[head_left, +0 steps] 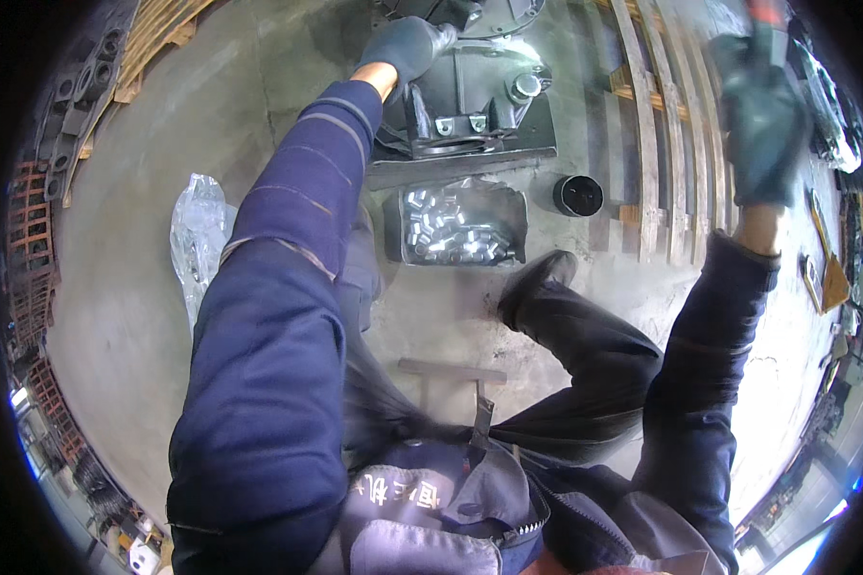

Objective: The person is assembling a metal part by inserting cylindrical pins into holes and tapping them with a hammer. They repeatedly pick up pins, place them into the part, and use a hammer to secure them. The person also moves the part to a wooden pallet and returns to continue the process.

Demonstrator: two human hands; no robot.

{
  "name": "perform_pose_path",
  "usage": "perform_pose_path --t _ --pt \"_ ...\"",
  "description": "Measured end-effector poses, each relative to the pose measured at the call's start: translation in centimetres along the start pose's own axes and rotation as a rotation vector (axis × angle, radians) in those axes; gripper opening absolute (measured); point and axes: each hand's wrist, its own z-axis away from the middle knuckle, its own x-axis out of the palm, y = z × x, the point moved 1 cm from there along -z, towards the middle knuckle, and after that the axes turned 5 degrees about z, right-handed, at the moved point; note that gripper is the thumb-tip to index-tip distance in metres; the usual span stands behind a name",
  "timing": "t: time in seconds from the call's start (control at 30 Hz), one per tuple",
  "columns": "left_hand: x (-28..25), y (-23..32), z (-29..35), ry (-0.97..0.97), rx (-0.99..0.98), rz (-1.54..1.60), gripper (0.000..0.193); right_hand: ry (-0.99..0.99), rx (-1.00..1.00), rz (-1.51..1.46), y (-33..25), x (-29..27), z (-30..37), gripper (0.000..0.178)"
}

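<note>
**Big casting on the slab, plenty of loose bits in the tray: partway in, by our reckoning**

So here's where we're at. The main piece, a dark metal casting (pixel 465 81), sits on a dark slab (pixel 542 142) straight ahead of us, with a rounder casting (pixel 501 16) just beyond it at the top edge. Our left hand (pixel 408 46), gloved, is on the upper left side of the casting, pointing inward. We can't tell whether those fingers are pinching anything or just resting there, since the glove hides the undersides.

Our right hand (pixel 765 129) is up and out to the right, well apart from the casting and in front of the wooden pallet (pixel 648 144). It's badly blurred, but the fingers look curled around a red-ended thing (pixel 765 11) that runs off the top of the view. No idea what kind of tool that is, sorry.

What looks done: the casting is set down on its slab, and a shiny round fitting (pixel 524 88) sits at its right side. What looks left: hard to say. The tray (pixel 393 228) between us and the slab has a good heap of silver metal pieces (pixel 455 230), so we'd guess that supply is far from used up. Whether any have gone onto the casting, we can't make out.

Also about: a black cup (pixel 578 196) just right of the tray, and a clear plastic bag (pixel 198 230) on the floor to our left.
</note>
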Motion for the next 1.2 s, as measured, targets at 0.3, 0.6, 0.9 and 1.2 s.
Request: perform_pose_path --t 0.3,0.6,0.9,1.2 --pt "-0.8 1.1 0.9 0.037 0.045 -0.11 0.062 -0.644 0.398 0.357 4.6 10.0 11.5 0.036" --pt "0.2 0.1 0.0 0.014 0.007 0.006 0.062 0.14 -0.012 0.224 -2.9 0.7 -0.5 0.019" --pt "0.3 1.5 1.3 -0.029 0.02 0.026 0.06 -0.579 0.282 0.514 7.1 6.8 8.8 0.029" --pt "-0.3 0.8 0.4 -0.035 0.018 0.038 0.061 0.244 0.23 0.033 -0.6 5.3 5.2 0.035"
